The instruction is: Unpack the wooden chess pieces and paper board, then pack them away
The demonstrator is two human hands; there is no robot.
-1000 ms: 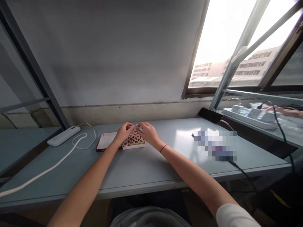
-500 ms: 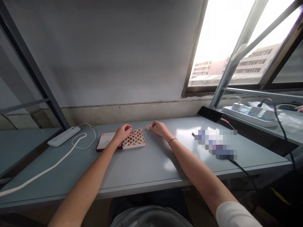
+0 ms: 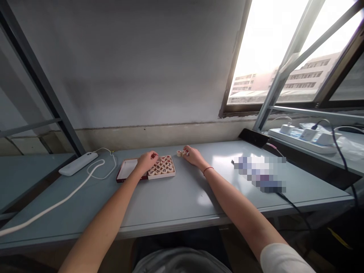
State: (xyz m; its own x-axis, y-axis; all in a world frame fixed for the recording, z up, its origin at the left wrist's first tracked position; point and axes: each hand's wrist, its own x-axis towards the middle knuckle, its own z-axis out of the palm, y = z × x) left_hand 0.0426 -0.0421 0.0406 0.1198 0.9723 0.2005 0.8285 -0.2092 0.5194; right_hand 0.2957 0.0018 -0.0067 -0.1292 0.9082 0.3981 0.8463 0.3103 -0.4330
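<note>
A shallow cream box (image 3: 173, 174) packed with several round wooden chess pieces (image 3: 162, 166) lies on the grey-blue table (image 3: 176, 197), and its red lid (image 3: 126, 170) lies open just to the left. My left hand (image 3: 146, 161) rests on the box's left side with fingers curled over the top-left pieces; whether it grips one is hidden. Further right, my right hand (image 3: 193, 155) is on the table to the right of the box. Its fingertips pinch a chess piece (image 3: 184, 152) set beside another loose piece (image 3: 179, 153).
A white power strip (image 3: 78, 163) with a looping white cable (image 3: 68, 195) lies at the table's left. A blurred item (image 3: 260, 173) and a black cable (image 3: 291, 206) lie at the right. Another power strip (image 3: 301, 137) with chargers sits on the right shelf. The wall is behind.
My right hand left the box and moved right onto the table, where one loose piece appeared and then a second beside it. My left hand stayed at the box.
</note>
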